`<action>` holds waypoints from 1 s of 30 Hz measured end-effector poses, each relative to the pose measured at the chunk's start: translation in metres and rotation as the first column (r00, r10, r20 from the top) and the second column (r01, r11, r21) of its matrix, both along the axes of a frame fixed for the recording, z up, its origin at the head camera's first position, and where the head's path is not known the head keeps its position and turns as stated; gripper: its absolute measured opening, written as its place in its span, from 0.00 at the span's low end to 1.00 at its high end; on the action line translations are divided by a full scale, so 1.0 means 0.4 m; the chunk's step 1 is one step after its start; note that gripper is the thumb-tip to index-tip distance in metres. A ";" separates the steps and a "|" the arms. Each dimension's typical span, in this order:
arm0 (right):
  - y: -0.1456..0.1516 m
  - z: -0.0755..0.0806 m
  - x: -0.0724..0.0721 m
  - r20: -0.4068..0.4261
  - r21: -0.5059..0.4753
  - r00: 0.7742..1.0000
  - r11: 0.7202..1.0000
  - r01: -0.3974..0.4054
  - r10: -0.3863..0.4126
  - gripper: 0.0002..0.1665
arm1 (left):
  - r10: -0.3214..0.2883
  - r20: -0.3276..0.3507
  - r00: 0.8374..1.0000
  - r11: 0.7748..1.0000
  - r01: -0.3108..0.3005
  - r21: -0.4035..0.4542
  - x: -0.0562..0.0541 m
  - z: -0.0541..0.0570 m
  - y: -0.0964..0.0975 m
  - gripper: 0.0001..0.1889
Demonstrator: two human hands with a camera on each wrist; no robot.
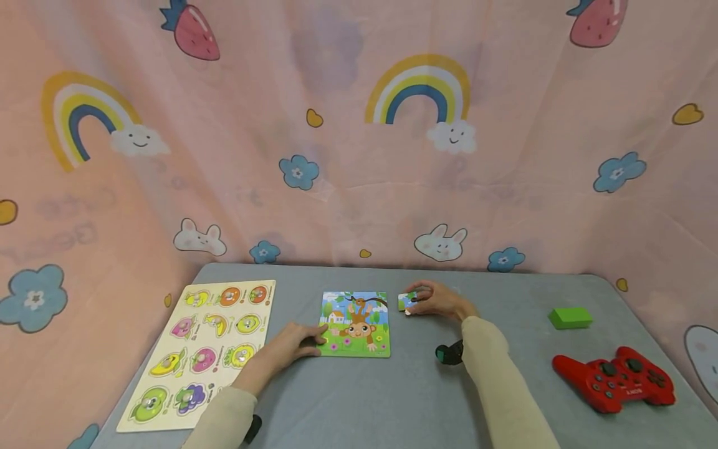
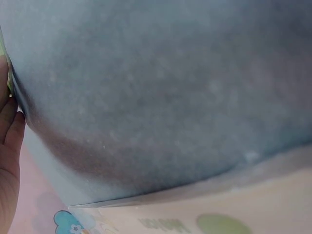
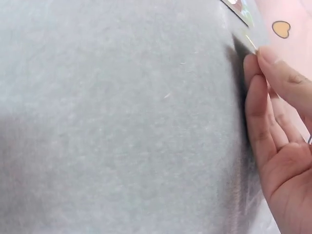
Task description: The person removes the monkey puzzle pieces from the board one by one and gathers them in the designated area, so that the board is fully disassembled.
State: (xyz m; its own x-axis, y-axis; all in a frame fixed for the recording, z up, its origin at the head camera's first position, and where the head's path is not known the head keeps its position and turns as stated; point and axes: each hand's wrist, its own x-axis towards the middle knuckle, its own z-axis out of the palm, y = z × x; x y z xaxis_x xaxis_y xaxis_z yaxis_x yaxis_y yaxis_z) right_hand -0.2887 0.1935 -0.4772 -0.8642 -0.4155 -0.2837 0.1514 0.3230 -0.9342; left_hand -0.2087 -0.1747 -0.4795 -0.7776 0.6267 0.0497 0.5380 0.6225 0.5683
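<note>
Monkey puzzle (image 1: 356, 333) is sitting flat on the grey table (image 1: 359, 402), pretty much front and center, and it's a cute little square: brown monkey dangling upside down from a dark branch, blue sky, small house with an orange roof, green grass with pink and yellow flowers. Left hand (image 1: 291, 345) isn't clenched, its fingers just rest against the board's left edge. Right hand (image 1: 440, 300) is pinching a small puzzle piece (image 1: 405, 302), bluish with some green, just off the puzzle's upper right side and not touching it. Only the head cam gets you the whole picture, plus the cream fruit board (image 1: 168, 342) on the left, and the green block (image 1: 571, 318) and red game controller (image 1: 616, 379) over on the right. Right wrist cam gives you the palm side, with the thumb and fingertips meeting on the piece, which looks nearly edge-on. Left wrist cam is mostly tabletop, though it catches upside-down lettering on the fruit board.
</note>
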 end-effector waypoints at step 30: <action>0.016 -0.014 0.020 -0.402 0.227 0.915 0.972 0.057 0.040 0.28 | -0.002 -0.005 1.000 1.000 0.002 -0.007 0.005 0.010 0.008 0.21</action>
State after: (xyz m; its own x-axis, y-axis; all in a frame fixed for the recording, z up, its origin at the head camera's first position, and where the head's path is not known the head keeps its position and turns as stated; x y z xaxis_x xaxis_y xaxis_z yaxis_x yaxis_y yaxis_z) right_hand -0.2806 0.1999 -0.4830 -0.9278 -0.3732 0.0017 -0.2169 0.5355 -0.8162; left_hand -0.2066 -0.1714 -0.4756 -0.7762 0.6286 0.0495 0.5422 0.6253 0.5613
